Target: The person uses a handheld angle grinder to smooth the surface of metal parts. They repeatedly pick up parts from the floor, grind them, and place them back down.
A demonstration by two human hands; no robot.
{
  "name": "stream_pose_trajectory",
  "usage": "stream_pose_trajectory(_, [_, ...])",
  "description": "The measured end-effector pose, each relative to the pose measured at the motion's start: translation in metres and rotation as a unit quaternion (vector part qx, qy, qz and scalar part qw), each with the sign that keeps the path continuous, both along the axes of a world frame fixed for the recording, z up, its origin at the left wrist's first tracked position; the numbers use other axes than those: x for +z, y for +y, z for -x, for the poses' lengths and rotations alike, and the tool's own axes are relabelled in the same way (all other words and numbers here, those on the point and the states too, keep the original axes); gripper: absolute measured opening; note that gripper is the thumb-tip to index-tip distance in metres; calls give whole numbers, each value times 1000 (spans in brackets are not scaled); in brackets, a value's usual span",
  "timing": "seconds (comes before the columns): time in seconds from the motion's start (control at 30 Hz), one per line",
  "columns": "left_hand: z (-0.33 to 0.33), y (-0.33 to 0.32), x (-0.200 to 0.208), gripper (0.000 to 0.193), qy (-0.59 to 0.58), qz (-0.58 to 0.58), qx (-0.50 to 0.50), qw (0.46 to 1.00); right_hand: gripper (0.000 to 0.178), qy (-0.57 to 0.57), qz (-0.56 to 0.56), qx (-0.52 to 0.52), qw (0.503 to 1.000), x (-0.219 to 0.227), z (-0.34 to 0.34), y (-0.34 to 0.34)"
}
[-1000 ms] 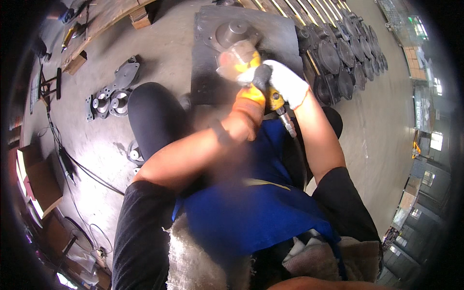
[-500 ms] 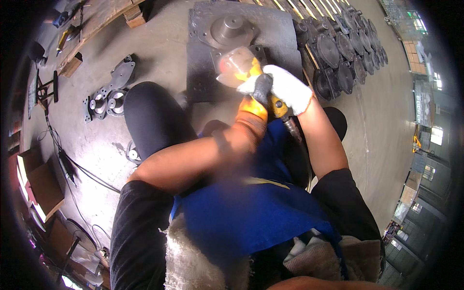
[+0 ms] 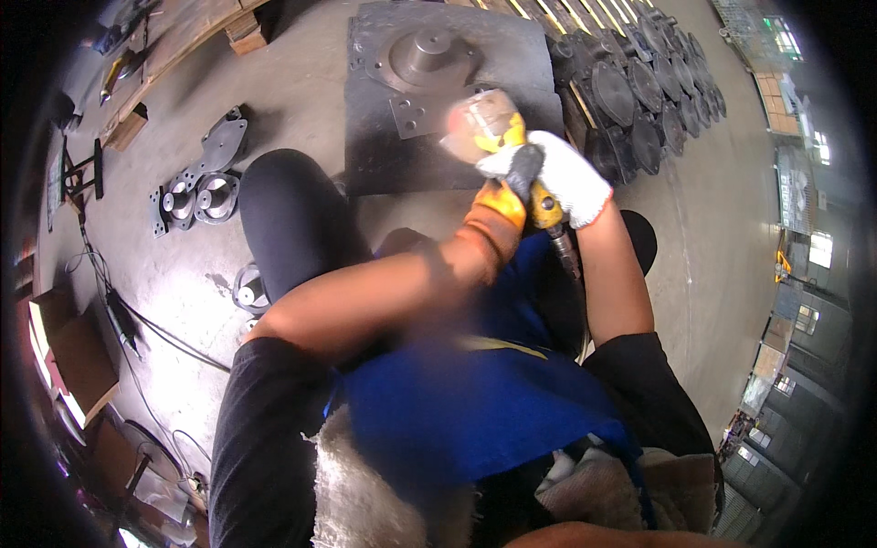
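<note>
With both hands I hold a yellow air grinder [image 3: 546, 210] that has a round, blurred head, over a dark metal flange [image 3: 429, 57]. My left hand [image 3: 501, 205], in an orange and dark glove, wraps around the tool's front. My right hand [image 3: 571, 183], in a white knit glove, is closed on the body behind the head. The flange has a raised cylindrical hub and a drilled corner [image 3: 411, 117], and lies on a dark sheet [image 3: 365, 160]. Whether the grinder's head touches the flange I cannot tell.
Several dark flanges [image 3: 630, 91] are stacked in rows on slatted wood at the right. More metal parts [image 3: 196, 187] lie on the floor left of my knee. Cables [image 3: 155, 324] run along the floor, and a wooden pallet [image 3: 174, 55] stands at the upper left.
Both hands and the grinder have shifted right across the flange. The flange's drilled left corner, partly covered before, now shows. The view itself has moved slightly.
</note>
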State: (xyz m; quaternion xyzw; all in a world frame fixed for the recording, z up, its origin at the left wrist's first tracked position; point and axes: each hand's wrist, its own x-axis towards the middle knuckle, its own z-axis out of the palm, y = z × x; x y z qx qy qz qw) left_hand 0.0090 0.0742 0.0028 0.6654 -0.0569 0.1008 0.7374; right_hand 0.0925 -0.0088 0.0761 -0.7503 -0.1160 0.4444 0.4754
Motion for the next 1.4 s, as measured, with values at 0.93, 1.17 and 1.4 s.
stream_pose_trajectory(0.93, [5,4,-28,34,-14,-65,68,995,23,-68,-102,1,992,-101,-48,-23])
stream_pose_trajectory(1.17, [-9,11,-4,31,80,-353,3,932,23,-28,-117,-29,992,-72,-49,-23])
stream_pose_trajectory(1.4, [0,2,8,33,96,-265,78,956,21,-159,-45,57,985,-133,-63,-51])
